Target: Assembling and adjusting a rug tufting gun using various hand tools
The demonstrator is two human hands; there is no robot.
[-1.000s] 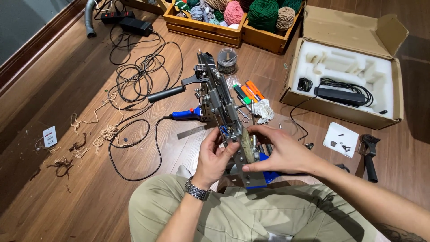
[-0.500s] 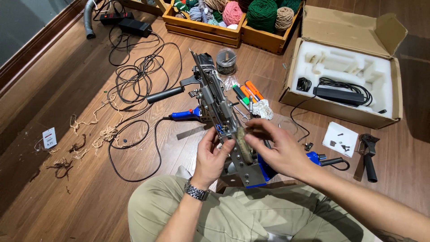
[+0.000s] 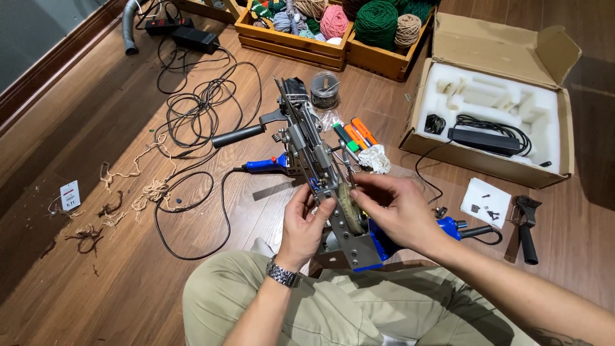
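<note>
The person sat on the wood floor [image 3: 77, 295] with a grey metal machine [image 3: 320, 173] resting on the lap and pointing away. It was long, with a black handle sticking out to the side and a tan gear wheel [image 3: 349, 208] near the bottom.

The left hand [image 3: 306, 221] was wrapped around the left side of the machine, just under the middle, and held it tight. A watch [image 3: 282, 274] sat on that wrist.

The right hand [image 3: 397, 211] had changed. A second ago it lay lower, over the bottom part of the machine, and hid the wheel. Half a second ago it had started to come up. Now its fingers [image 3: 366, 186] were pinched on a small part beside the top of the wheel, and the wheel showed plainly. I could not tell what small part they pinched. The machine itself had hardly moved, so the left hand was only keeping it steady while the right hand did the fine work at the wheel.

Things lay all around. A blue tool [image 3: 266, 164] and some pens [image 3: 355, 133] were just behind the machine. Black cord [image 3: 198, 115] lay in loops to the left. An open box [image 3: 493, 96] sat to the right, and crates of yarn [image 3: 333, 25] stood at the back.
</note>
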